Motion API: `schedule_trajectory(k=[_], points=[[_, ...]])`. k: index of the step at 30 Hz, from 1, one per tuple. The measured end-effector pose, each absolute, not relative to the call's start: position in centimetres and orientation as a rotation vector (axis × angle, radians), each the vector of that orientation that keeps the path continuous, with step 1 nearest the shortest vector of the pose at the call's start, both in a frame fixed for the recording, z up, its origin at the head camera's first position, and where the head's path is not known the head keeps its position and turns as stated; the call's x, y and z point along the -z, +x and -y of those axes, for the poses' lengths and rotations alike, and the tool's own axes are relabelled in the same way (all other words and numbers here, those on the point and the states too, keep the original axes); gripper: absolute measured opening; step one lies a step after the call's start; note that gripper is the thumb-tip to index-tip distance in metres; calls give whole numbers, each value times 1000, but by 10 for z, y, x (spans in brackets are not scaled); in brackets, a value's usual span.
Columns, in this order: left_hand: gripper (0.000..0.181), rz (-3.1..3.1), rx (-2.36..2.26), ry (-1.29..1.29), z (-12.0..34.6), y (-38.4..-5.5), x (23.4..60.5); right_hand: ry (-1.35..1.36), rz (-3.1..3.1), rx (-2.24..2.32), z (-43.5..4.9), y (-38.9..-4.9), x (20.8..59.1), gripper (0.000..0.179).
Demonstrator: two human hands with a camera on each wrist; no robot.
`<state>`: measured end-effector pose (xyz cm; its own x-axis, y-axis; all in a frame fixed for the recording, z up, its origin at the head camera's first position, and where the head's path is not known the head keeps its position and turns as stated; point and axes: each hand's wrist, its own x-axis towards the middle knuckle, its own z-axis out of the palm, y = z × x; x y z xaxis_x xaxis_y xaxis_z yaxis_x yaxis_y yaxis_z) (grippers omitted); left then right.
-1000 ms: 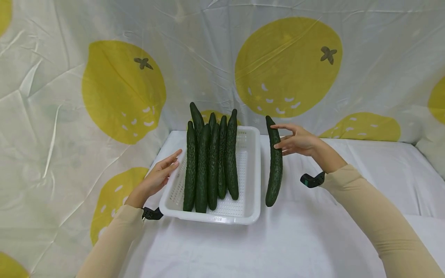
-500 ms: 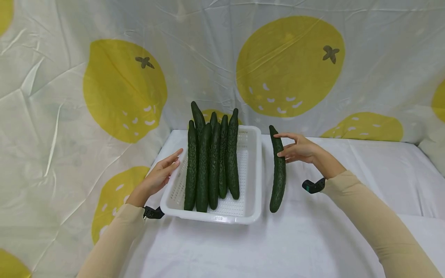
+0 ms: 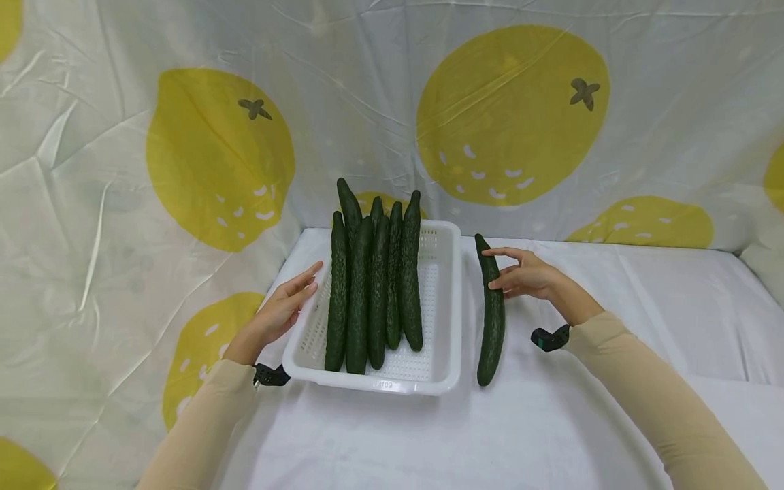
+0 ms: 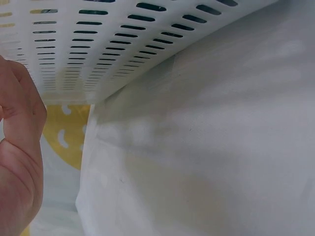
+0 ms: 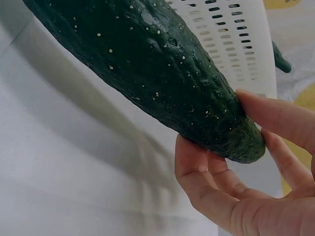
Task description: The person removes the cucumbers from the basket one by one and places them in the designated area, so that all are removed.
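A dark green, bumpy cucumber (image 3: pixel 493 327) is pinched near its upper end between the thumb and fingers of my right hand (image 3: pixel 531 275), just right of the basket. In the right wrist view the fingertips hold both sides of the cucumber (image 5: pixel 147 64), and its shadow falls on the white cloth. My left hand (image 3: pixel 283 306) lies along the left side of the white plastic basket (image 3: pixel 450 306), its fairly straight fingers and thumb touching the rim. Several cucumbers (image 3: pixel 357 313) stand side by side in the basket's left part, their tips rising past the far rim.
A white cloth (image 3: pixel 551 422) covers the table. Behind and to the left hangs a pale curtain (image 3: pixel 355 102) printed with large yellow lemons. The slotted basket wall (image 4: pixel 113 39) fills the top of the left wrist view.
My right hand and its cucumber have come down and nearer, with a slight shift to the right. The left hand and the basket of cucumbers stay where they were.
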<state>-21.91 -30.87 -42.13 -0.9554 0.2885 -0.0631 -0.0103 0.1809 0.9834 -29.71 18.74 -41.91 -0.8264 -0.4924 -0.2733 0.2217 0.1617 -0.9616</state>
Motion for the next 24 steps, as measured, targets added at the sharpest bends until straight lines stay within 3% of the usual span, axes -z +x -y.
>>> schedule_trajectory(k=[24], points=[[57,-2179,-1879,269,309,-219,423,-277,-2112,1652,-179,-296,442,72]])
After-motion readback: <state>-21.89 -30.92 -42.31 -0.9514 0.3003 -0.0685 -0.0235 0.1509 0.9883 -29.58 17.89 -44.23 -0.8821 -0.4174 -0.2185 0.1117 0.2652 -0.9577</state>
